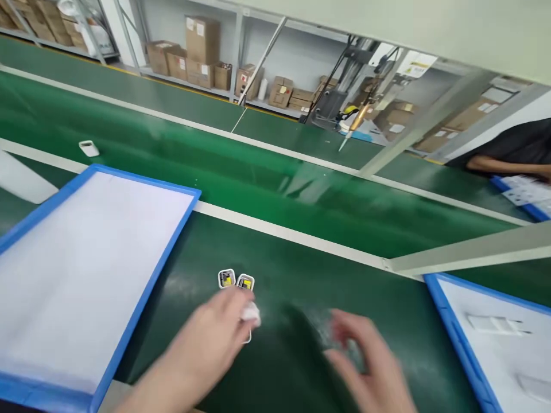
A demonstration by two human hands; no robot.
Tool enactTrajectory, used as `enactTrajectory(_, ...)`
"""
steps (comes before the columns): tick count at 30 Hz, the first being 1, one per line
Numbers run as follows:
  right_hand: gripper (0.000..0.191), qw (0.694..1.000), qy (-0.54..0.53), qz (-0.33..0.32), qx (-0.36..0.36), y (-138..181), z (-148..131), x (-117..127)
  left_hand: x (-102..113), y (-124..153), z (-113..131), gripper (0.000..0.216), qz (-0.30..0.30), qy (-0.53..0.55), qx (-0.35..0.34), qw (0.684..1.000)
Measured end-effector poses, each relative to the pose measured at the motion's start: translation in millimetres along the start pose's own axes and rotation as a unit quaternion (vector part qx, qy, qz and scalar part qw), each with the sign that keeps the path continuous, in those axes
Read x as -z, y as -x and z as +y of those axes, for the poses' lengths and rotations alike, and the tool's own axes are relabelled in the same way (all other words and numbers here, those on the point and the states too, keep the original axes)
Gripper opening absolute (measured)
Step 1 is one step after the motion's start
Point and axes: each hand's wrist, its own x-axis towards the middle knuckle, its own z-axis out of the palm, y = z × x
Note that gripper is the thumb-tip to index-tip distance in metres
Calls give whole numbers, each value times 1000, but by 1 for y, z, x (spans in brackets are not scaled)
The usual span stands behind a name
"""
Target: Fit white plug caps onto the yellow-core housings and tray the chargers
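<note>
My left hand (215,327) is closed around a small white plastic piece (250,313), partly hidden by the fingers. Just beyond the fingertips, two small open white housings (226,279) with yellow and black parts inside lie side by side on the green bench top (275,246). Beneath the held piece, the white rim of one more small part (248,337) peeks out, mostly covered by my hand. My right hand (365,358) hovers over the bench to the right, slightly blurred, with thumb and fingers apart and nothing between them.
A blue-edged white tray (196,198) is at the left, another (439,298) at the right with white two-pin plugs (495,324). A white housing (89,148) sits farther back. A metal post (473,252) rises right; a tool (357,120) hangs beyond. Another person's arm (508,165) is far right.
</note>
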Motion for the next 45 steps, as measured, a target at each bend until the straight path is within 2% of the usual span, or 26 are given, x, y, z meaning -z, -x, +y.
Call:
enactTrajectory(2, 33, 996, -59, -57, 39, -8, -17, -9, -34, 0, 32, 23, -46, -3, -39, 998)
enactTrajectory(4, 24, 988, -120, -75, 62, -18, -28, -20, -46, 0, 45, 25, -81, 0, -57, 995)
enactTrajectory(6, 17, 985, -154, -55, 56, -25, -31, -27, -40, 0, 42, 28, -112, 25, -64, 991)
enactTrajectory(8, 13, 984, -169, -39, 35, -29, -26, -32, -24, -2, 31, 37, -117, 38, -73, 990)
enactTrajectory(12, 8, 992, -127, 13, -5, -35, -1, -45, 2, -21, -1, 58, -68, -84, -75, 991)
enactTrajectory(14, 9, 998, -65, 21, -10, -37, 14, -55, 5, -34, -15, 43, -71, -140, -57, 986)
enactTrajectory(16, 11, 1000, 1, 4, 5, -36, 26, -63, 2, -46, -24, 22, -77, -150, -49, 984)
enactTrajectory(18, 13, 998, 55, -19, 35, -34, 34, -66, -6, -53, -27, 14, -74, -135, -56, 986)
enactTrajectory(21, 13, 997, 58, -30, 51, -32, 32, -60, -21, -59, -23, 16, -59, -110, -63, 990)
enactTrajectory(25, 8, 999, -42, -8, 1, -41, 15, -48, -38, -65, -15, 23, -51, -72, -65, 994)
enactTrajectory(28, 8, 998, -62, -2, 33, -53, 5, -48, -46, -70, -13, 23, -48, -53, -84, 994)
enactTrajectory(34, 12, 994, -48, -61, 83, -70, 12, -63, -48, -72, -14, 16, -40, -61, -112, 991)
enactTrajectory(39, 12, 987, 5, -95, 131, -76, 15, -60, -49, -73, -13, 15, -40, -75, -117, 990)
enactTrajectory(45, 7, 987, 0, -94, 128, -73, 17, -65, -51, -75, -14, 16, -33, -74, -119, 990)
